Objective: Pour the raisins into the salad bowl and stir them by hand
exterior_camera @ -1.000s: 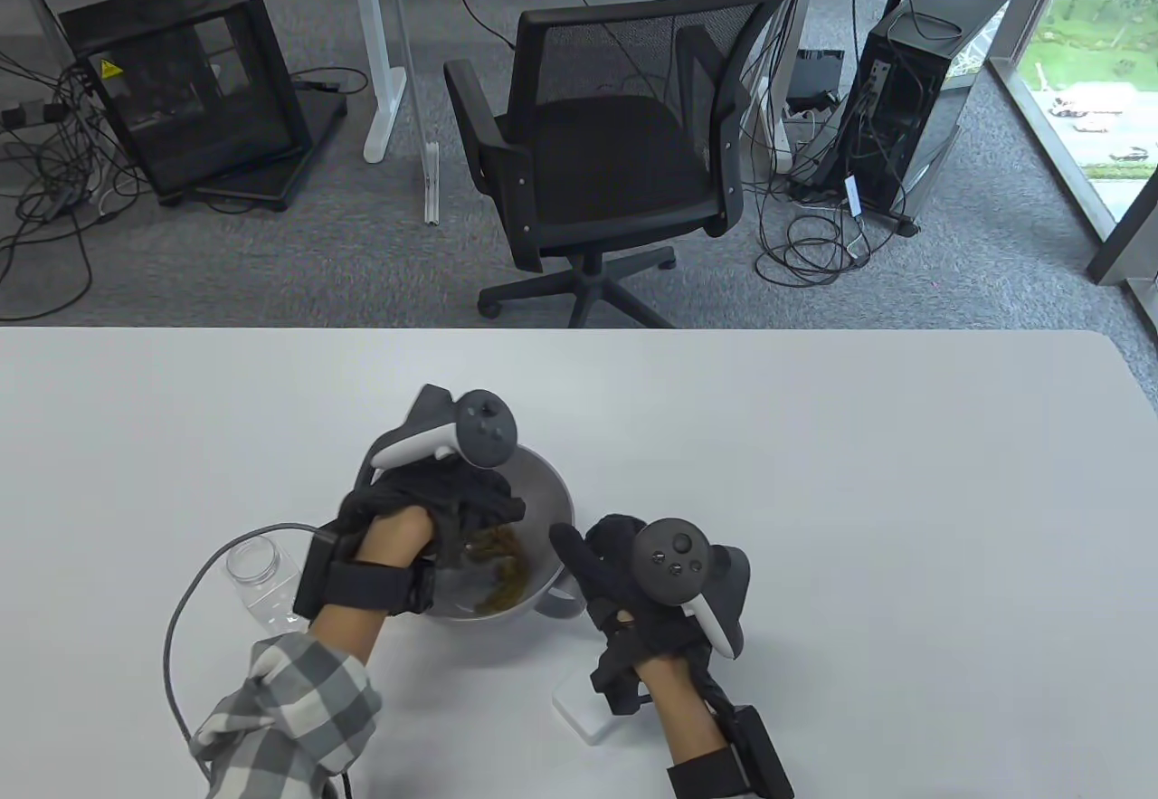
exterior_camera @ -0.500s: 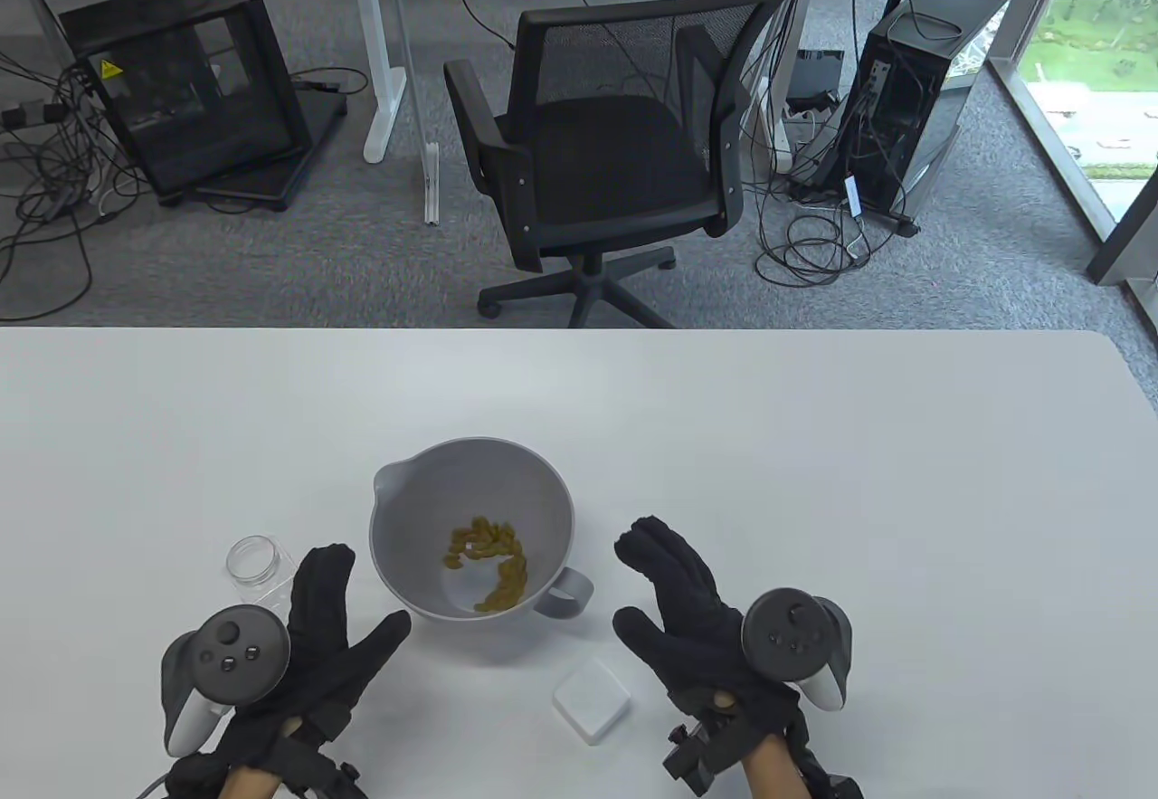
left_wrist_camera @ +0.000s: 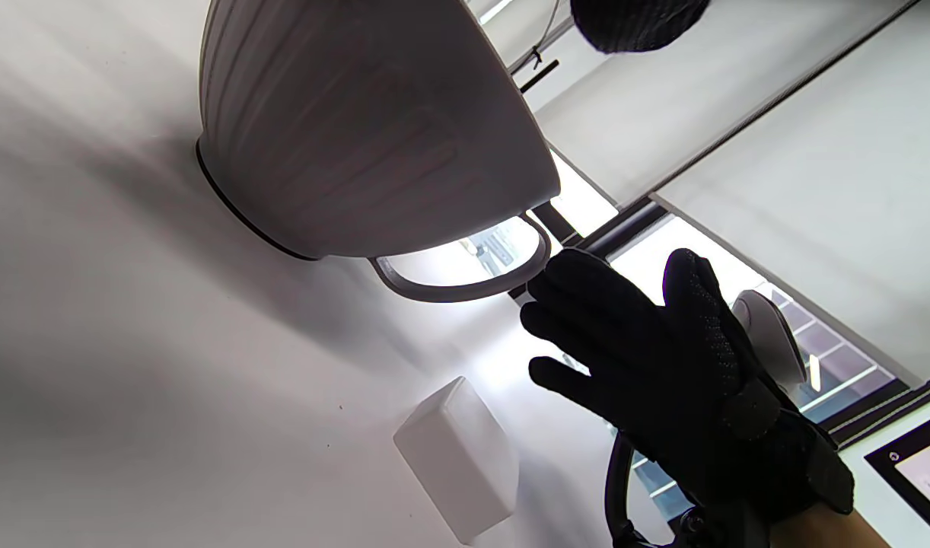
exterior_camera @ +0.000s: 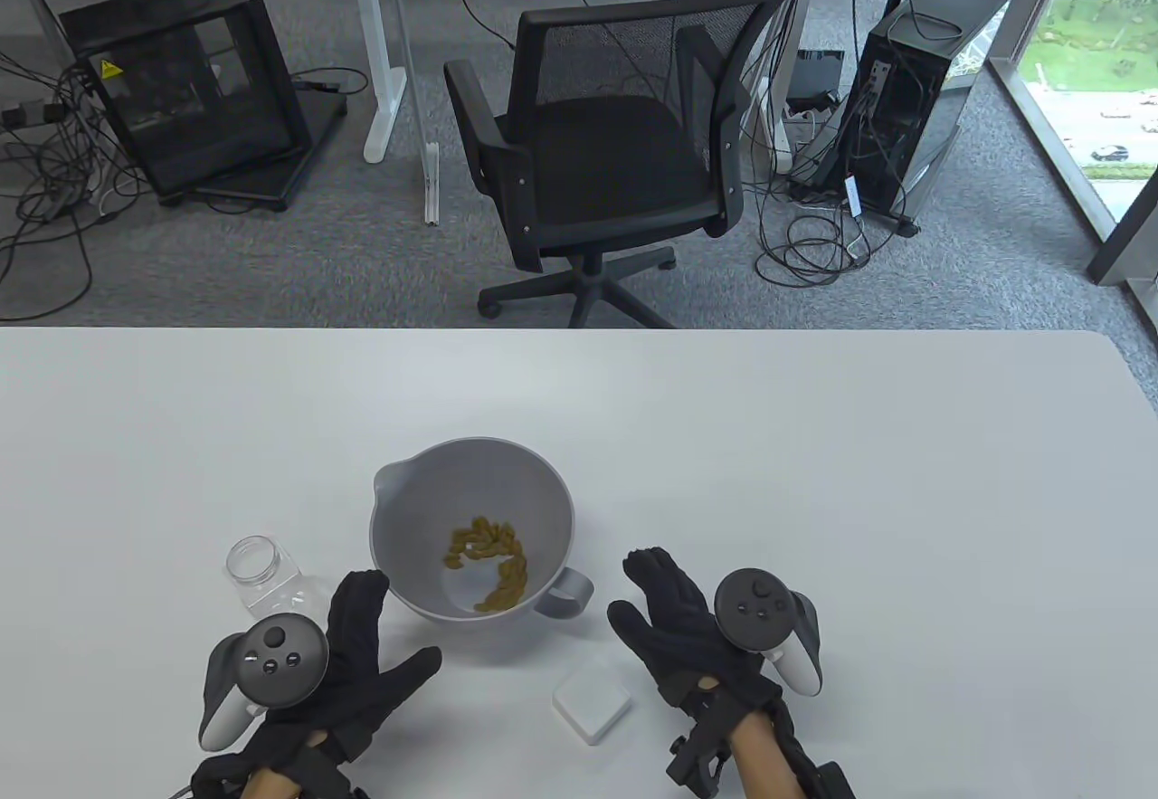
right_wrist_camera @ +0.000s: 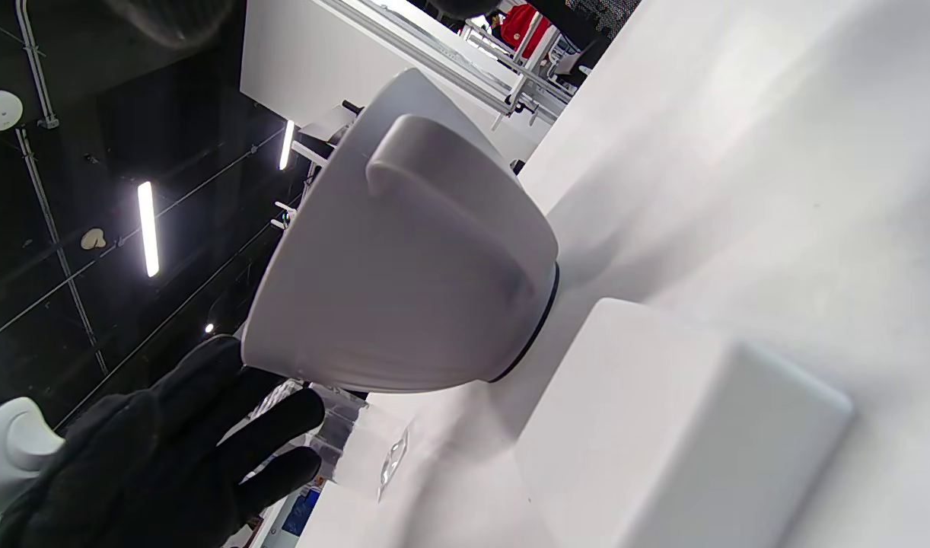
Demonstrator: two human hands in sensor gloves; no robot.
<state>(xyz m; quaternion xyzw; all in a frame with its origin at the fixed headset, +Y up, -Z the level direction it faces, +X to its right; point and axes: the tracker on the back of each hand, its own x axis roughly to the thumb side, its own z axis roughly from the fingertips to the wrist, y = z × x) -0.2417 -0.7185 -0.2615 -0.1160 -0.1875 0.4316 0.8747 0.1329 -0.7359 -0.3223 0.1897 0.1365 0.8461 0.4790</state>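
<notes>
A grey salad bowl (exterior_camera: 416,491) with a spout and a handle stands on the white table, with yellow-brown raisins (exterior_camera: 488,559) in its bottom. An empty clear jar (exterior_camera: 262,577) lies on its side left of the bowl. My left hand (exterior_camera: 362,654) lies flat and open on the table just in front of the bowl's left side, beside the jar, fingers straight. My right hand (exterior_camera: 669,613) rests open to the right of the bowl's handle (exterior_camera: 565,595), holding nothing. The bowl (left_wrist_camera: 358,129) and right hand (left_wrist_camera: 648,365) show in the left wrist view; the bowl (right_wrist_camera: 404,251) and left hand (right_wrist_camera: 168,449) in the right wrist view.
A small white box (exterior_camera: 593,702) lies on the table between my hands, in front of the bowl. The table's far edge (exterior_camera: 579,330) runs across the middle of the view, with a black office chair (exterior_camera: 606,138) beyond it.
One second ago my left hand was inside the bowl among the raisins; it has come out and now lies flat in front. My right hand pulled back from the bowl's rim.
</notes>
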